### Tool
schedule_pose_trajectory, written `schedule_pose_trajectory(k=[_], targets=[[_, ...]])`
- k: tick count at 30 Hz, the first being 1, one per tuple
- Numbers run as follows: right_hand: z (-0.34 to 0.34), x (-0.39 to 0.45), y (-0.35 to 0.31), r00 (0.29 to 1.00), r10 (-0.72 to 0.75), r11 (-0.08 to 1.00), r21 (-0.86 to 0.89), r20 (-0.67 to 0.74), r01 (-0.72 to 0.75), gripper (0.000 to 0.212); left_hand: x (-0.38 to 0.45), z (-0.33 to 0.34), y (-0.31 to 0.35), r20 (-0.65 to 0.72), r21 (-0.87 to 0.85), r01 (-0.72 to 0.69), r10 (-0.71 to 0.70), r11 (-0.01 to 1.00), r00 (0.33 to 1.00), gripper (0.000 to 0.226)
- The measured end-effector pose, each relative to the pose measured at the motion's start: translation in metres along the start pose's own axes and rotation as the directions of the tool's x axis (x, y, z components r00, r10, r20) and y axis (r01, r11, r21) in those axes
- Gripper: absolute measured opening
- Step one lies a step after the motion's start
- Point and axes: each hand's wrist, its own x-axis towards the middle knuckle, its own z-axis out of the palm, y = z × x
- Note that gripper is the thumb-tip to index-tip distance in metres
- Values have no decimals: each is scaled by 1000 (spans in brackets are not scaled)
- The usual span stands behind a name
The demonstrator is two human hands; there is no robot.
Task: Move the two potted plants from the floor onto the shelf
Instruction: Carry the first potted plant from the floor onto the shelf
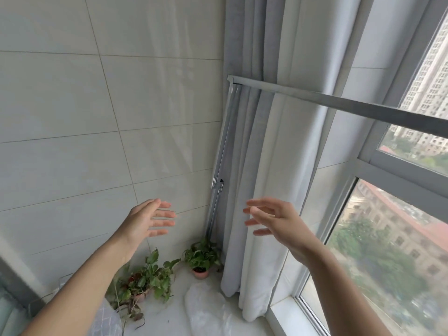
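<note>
Corner of a tiled room is seen: glossy pale wall tiles (72, 98) on the left, grey curtain (261, 146) in the corner, window (400, 214) on the right with buildings and trees outside. A metal rail (339, 103) is run from the corner across the window. The floor (174, 309) is pale and smooth; a crumpled clear plastic sheet (206, 309) is laid on it near the curtain hem.

Both pots are on the floor. The small plant (201, 259), in a round pink pot, is set right in the corner, beside the curtain. The big plant (145, 277), leggy with trailing stems and some dry leaves, is set nearer, left of it, close to the wall; its pot is mostly hidden by leaves.

Left hand (148, 221) and right hand (274, 221) are raised, palms facing each other, fingers spread, nothing gripped. Both are held well above the plants, apart from them; the small plant is seen in the gap between the hands, lower down. The left forearm is crossed in front of the big plant's edge.

No shelf can be made out.
</note>
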Motion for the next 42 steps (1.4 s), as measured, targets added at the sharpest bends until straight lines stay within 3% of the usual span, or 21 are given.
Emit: schedule_pose_trajectory(k=[8,17,29,42], targets=[[-54,101,27,997,-54,997,51,58,51,18,95,51,26,-33,-1,6,-6,1000,999,38],[-77,193,79,982,3,991,134,189,-29,18,159,86,22,-105,-5,101,-101,995,989,40],[-56,265,123,959,110,979,139,262,-150,17,220,70,-15,-183,-61,210,-217,976,959,39],[-2,372,182,918,340,932,57,205,-358,18,367,43,-92,-64,-65,396,-400,916,914,38]])
